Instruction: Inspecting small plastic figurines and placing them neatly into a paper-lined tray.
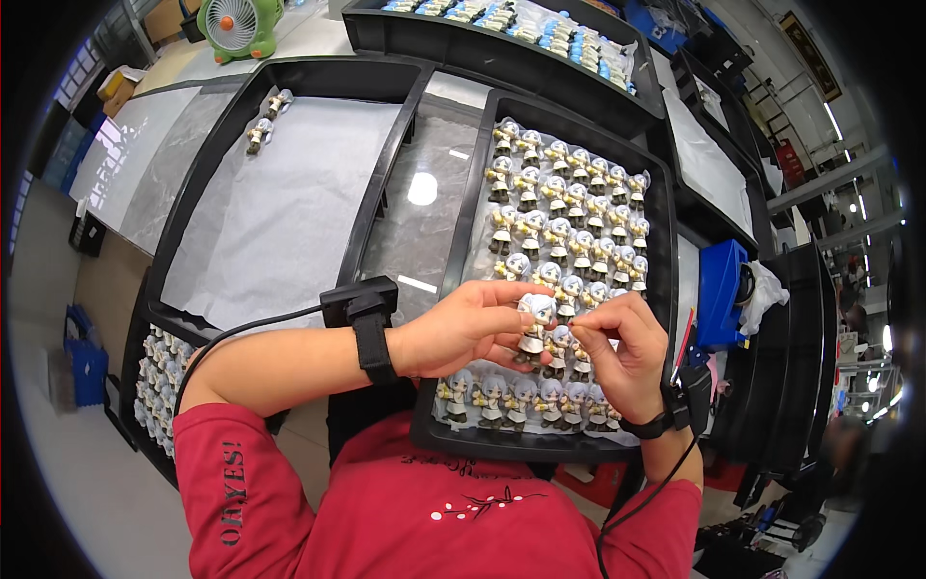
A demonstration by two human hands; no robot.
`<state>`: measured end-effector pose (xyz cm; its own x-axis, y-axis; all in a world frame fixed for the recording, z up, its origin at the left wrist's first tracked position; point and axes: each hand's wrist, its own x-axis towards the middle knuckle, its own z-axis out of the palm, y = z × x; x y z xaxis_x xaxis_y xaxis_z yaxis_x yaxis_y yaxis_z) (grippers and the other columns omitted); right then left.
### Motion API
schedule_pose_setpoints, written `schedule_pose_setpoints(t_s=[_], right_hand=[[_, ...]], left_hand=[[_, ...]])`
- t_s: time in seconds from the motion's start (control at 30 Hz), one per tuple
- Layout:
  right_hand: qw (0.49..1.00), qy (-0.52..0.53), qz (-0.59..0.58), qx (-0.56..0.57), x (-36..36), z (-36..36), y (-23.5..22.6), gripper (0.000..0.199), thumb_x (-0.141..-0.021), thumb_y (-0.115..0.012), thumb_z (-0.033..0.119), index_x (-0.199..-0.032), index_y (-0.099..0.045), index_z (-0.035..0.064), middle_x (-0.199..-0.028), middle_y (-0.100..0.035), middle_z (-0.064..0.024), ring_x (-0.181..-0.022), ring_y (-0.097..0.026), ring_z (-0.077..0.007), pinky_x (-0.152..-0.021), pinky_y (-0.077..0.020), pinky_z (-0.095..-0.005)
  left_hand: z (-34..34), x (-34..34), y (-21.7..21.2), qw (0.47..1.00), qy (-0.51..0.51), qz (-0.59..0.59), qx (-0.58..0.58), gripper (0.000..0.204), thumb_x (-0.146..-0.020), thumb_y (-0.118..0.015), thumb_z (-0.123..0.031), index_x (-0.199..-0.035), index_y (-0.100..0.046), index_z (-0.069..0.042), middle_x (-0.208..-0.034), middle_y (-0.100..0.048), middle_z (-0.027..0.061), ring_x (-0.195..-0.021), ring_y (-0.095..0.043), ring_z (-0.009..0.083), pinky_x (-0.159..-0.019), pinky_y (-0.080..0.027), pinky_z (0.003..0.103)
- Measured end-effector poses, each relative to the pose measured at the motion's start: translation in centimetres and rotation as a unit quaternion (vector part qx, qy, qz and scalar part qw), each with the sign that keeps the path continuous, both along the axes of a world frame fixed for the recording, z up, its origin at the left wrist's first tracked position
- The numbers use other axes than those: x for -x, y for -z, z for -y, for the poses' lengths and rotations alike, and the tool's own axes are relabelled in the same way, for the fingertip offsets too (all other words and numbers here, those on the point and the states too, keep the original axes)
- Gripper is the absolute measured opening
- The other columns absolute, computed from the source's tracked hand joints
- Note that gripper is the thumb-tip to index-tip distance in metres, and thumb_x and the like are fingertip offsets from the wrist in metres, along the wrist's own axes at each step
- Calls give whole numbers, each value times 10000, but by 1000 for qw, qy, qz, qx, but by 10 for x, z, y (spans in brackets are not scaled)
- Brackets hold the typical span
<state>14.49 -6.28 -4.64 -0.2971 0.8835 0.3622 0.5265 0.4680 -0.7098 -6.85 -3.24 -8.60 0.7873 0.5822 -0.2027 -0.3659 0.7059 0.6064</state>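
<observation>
My left hand (468, 328) is closed around a small silver-haired figurine (533, 333) in a white outfit with dark legs, held upright above the tray. Close to the figurine's right side, my right hand (627, 349) is pinched, thumb against forefinger; whatever may be between those fingertips is too small to make out. Beneath both hands lies a black tray (465, 232) lined with clear plastic, carrying several rows of like figurines (558, 234). My hands hide part of its lower rows.
On the left, a black tray (207, 174) lined with white sheet holds two figurines (258, 135) in its far corner. Another tray (424, 34) of blue and white figures stands at the back. More figurines (159, 386) sit low at left. A green fan (236, 27) and blue bin (720, 294) flank the table.
</observation>
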Motion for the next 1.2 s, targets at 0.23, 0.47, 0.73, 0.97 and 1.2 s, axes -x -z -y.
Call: schedule_pose_setpoints(t_s=[0.23, 0.47, 0.73, 0.97, 1.2], right_hand=[[996, 74, -41, -9, -10, -11, 2, 60, -782, -658, -18, -817, -617, 7, -797, -573, -57, -682, -555, -115, -590, -452, -223], [967, 202, -131, -78, -47, -42, 4, 84, -855, -634, 61, -908, -605, 3, -865, -577, -6, -762, -534, -57, -685, -434, -190], [954, 282, -60, -84, -123, -61, -2, 118, -850, -644, 100, -921, -608, 14, -836, -612, -5, -759, -560, -65, -703, -448, -192], [940, 270, 142, -154, -120, -49, -13, 274, -758, -677, 120, -994, -585, 15, -1008, -576, -104, -964, -543, -243, -876, -404, -342], [996, -43, 73, -4, -10, -12, -29, 680, -636, -808, 190, -1213, -480, 42, -1214, -486, -133, -1130, -480, -266, -972, -367, -354]], left_hand=[[-1, 2, -2, 1000, 11, 8, 5, 465, -930, -462, -85, -1369, -324, -20, -1221, -532, 141, -1050, -595, 292, -847, -519, 390], [0, 1, -6, 1000, 16, 12, 6, 472, -919, -475, -82, -1367, -336, -27, -1198, -541, 114, -864, -600, 140, -854, -519, 391], [2, 1, -9, 999, -2, 34, -30, 454, -916, -450, -31, -1360, -367, -73, -1235, -519, 81, -1046, -588, 245, -890, -498, 370], [1, 2, -10, 997, -9, 43, -58, 447, -903, -517, -97, -1320, -357, -79, -1309, -465, 128, -1107, -558, 291, -937, -466, 413], [3, 8, -8, 996, -39, 68, -39, 331, -909, -514, -97, -1214, -386, -91, -1266, -484, 122, -1098, -557, 322, -927, -471, 435]])
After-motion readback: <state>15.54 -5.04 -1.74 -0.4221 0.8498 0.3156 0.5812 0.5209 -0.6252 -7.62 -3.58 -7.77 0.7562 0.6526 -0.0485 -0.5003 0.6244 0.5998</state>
